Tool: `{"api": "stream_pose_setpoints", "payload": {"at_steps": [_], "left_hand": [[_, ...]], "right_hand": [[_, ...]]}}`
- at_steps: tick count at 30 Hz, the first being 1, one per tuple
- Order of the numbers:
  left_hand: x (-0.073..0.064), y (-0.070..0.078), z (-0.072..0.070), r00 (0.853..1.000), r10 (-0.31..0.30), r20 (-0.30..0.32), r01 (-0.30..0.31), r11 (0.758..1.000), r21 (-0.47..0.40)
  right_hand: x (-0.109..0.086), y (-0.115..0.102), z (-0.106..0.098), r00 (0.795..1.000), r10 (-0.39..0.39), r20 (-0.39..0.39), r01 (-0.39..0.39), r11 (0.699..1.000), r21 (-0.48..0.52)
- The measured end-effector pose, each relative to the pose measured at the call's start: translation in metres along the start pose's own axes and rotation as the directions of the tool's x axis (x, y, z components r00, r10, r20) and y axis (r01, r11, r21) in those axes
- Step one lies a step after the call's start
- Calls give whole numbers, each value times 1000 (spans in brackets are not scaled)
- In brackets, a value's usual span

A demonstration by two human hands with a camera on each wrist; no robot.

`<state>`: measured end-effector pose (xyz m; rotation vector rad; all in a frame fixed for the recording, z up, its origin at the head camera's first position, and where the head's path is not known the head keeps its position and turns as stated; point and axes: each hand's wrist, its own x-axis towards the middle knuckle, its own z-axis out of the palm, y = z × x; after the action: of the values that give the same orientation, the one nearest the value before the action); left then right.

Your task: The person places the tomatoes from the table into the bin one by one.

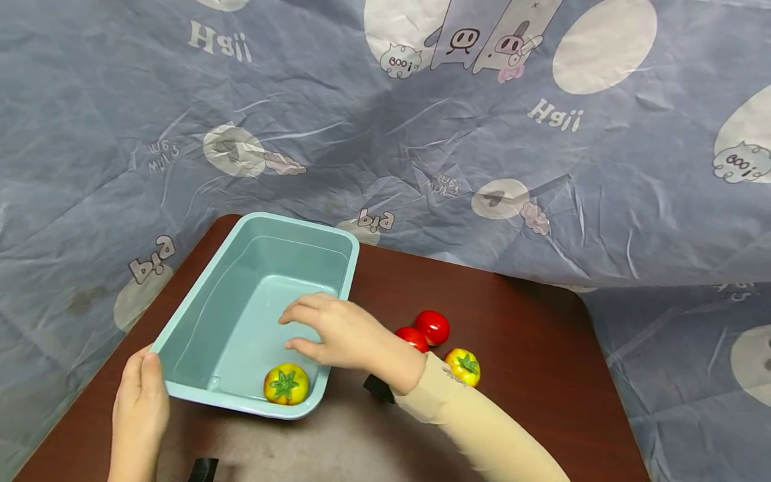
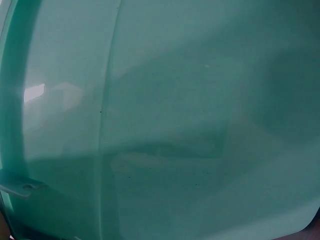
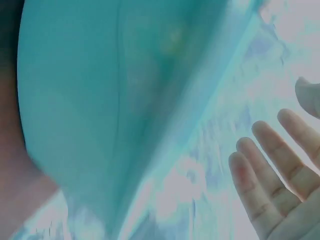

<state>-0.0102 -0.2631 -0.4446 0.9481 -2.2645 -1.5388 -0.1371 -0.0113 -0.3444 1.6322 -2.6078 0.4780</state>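
A light blue plastic basin (image 1: 205, 294) is at the left of the table. My left hand (image 1: 141, 402) grips its near left corner by the rim. Over the basin's right side hangs my right hand (image 1: 328, 329), its fingers loosely bent and apart with nothing between them. In the right wrist view that hand (image 3: 280, 185) shows its fingers spread beside the basin wall (image 3: 75, 110). A yellow tomato-like fruit (image 1: 286, 383) with a green star-shaped top lies in the basin's near right corner. Only the basin's wall (image 2: 165, 100) fills the left wrist view.
Right of the basin lie two shiny red round fruits (image 1: 432, 327) and another yellow fruit (image 1: 463, 367), partly behind the right forearm. The dark brown table (image 1: 530, 348) meets a grey-blue printed cloth (image 1: 385, 154) at the back. A black object (image 1: 203, 470) shows at the front edge.
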Motion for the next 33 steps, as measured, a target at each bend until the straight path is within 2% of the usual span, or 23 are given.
{"api": "stream_pose_setpoints", "payload": {"at_steps": [2, 4, 7, 15, 20, 26, 33], "left_hand": [[0, 0, 0, 1000, -1, -3, 1, 1000, -1], [1, 0, 0, 1000, -5, -4, 5, 1000, -6], [0, 1, -1, 1000, -10, -18, 9, 1000, -17], [0, 0, 1, 999, -3, -34, 2, 1000, -28], [0, -1, 2, 999, -10, -33, 9, 1000, -19], [-1, 0, 2, 1000, -1, -31, 0, 1000, -12], [0, 1, 2, 1000, -6, -17, 6, 1000, -10]], "right_hand": [[-16, 10, -12, 992, 36, -119, -32, 999, 33], [-32, 19, -19, 976, 82, -200, -73, 996, 53], [-52, 30, -22, 961, 145, -236, -133, 989, 66], [-87, 44, -4, 948, 267, -172, -272, 962, -6], [-101, 50, 13, 941, 328, -82, -332, 943, -29], [-115, 56, 38, 939, 342, -17, -342, 936, -81], [-126, 59, 62, 938, 336, 88, -314, 929, -195]]}}
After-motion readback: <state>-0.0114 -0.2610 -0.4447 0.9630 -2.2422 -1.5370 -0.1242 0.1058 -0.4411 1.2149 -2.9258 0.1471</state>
